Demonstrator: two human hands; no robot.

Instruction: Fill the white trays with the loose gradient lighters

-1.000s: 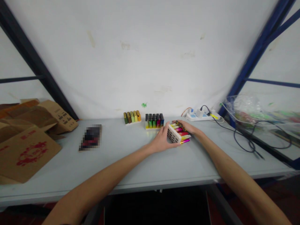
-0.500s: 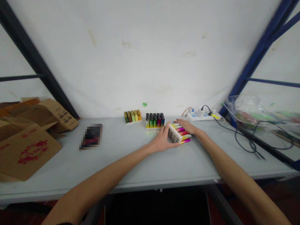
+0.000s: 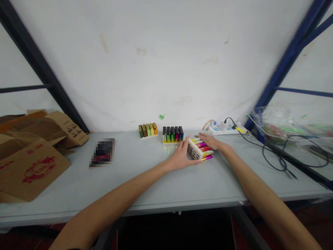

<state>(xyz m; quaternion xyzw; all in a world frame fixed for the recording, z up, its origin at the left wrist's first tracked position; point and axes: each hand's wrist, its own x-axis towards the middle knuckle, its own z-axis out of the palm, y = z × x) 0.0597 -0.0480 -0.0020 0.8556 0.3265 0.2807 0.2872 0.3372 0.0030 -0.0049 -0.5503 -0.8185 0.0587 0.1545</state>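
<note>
A white slotted tray lies tipped on its side on the table, its slotted base facing left. Colourful lighters in yellow, pink, red and purple stick out of it to the right. My left hand grips the tray at its base, thumb at the near end and fingers at the far end. Over the far side of the lighters rests my right hand, fingers stretched out flat; its fingertips are partly hidden. Just left stands an upright rack of black-topped lighters. Farther left is another rack of yellow, green and brown lighters.
A pixelated dark flat object lies on the grey table. Opened cardboard boxes fill the left end. A power strip sits by the wall, with a black cable trailing right. Plastic bags lie beyond the blue post.
The view has shifted very slightly. Both hands keep their places on the tipped tray and its lighters.
</note>
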